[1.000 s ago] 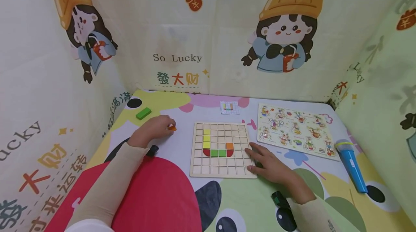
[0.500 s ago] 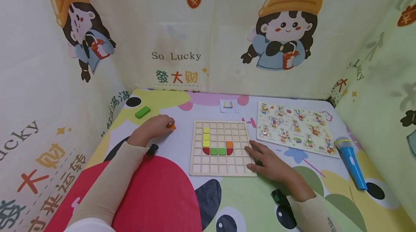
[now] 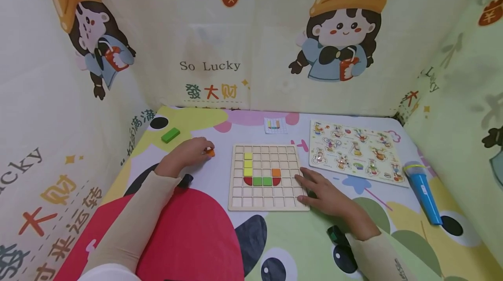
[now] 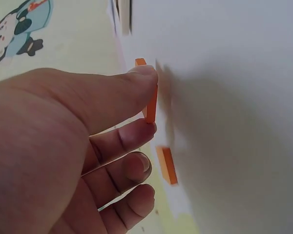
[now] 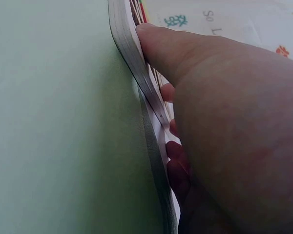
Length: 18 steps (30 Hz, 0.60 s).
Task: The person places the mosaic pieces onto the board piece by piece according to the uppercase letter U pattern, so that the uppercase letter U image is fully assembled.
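My left hand [image 3: 188,154] is left of the wooden grid board [image 3: 259,202], low over the white part of the tablecloth. In the left wrist view, its thumb and a fingertip pinch a small flat orange block [image 4: 152,107]; a second orange block [image 4: 167,165] lies just beyond the fingers. My right hand [image 3: 324,193] rests on the board's right edge, fingers spread, the thumb [image 5: 158,44] on the rim in the right wrist view. On the grid, yellow blocks [image 3: 248,164], green blocks [image 3: 262,181], rounded red corner pieces [image 3: 277,181] and an orange square [image 3: 276,172] form a U-like shape.
A long green block [image 3: 170,135] lies at the back left. Behind the board is a small pattern card [image 3: 275,126]. A picture puzzle board [image 3: 357,152] and a blue toy microphone [image 3: 424,194] lie to the right. Printed cloth walls [image 3: 271,53] enclose the table.
The head view has shifted slightly. My left hand keeps hold near the same spot, with its fingertips slightly farther right. My right hand stays on the board's edge; the blocks on the grid are the same.
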### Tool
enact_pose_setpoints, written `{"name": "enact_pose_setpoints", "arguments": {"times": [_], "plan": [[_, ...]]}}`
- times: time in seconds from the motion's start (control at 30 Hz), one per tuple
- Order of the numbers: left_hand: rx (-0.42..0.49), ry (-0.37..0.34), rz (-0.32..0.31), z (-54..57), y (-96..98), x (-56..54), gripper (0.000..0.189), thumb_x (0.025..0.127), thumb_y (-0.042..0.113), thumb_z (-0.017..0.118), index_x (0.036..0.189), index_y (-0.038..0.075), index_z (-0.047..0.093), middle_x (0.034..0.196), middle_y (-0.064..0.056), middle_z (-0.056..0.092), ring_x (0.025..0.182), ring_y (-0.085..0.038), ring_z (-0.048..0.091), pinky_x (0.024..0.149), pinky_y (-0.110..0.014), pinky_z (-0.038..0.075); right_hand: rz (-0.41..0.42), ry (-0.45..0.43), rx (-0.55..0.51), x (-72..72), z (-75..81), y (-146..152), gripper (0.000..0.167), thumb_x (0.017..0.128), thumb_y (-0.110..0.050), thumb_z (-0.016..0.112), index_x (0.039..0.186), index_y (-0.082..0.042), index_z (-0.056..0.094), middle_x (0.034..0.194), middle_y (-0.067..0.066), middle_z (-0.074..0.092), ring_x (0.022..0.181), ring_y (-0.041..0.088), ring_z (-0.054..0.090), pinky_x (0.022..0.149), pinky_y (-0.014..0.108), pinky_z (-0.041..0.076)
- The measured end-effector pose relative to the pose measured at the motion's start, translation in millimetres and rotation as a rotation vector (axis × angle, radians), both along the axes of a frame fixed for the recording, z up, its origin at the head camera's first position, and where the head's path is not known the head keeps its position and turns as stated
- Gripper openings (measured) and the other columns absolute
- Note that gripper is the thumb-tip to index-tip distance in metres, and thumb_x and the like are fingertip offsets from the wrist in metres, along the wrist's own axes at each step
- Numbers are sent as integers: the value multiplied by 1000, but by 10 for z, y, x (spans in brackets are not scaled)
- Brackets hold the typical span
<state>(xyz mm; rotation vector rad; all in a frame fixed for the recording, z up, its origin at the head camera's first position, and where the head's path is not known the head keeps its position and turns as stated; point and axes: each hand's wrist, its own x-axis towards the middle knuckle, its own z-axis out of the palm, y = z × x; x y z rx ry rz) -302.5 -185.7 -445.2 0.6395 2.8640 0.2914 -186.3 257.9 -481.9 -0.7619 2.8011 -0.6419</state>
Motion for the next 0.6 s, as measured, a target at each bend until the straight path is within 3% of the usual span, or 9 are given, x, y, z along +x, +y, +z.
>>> {"name": "enact_pose_setpoints", "arguments": {"times": [0.23,0.43,0.6], "plan": [[-9,46,-51,-53,280,-18,31,89,23,71,119,14,68,97,2,58,89,-15,53,81,-33,49,1,-1,7,3,7,14,73,91,-56,58,152,-22,36,160,6,19,143,33,19,106,58,28],[1,64,-155,-50,605,-35,26,93,19,66,118,16,69,98,-1,60,85,-15,54,79,-33,48,3,2,-3,-6,3,8,73,91,-56,59,152,-22,36,160,5,19,144,32,19,107,56,28],[-6,41,-109,-23,716,-53,26,95,20,62,120,19,69,101,0,60,87,-16,53,80,-33,48,2,-1,1,-8,-15,10,73,91,-56,58,152,-22,35,160,6,18,144,32,19,107,56,27]]}}
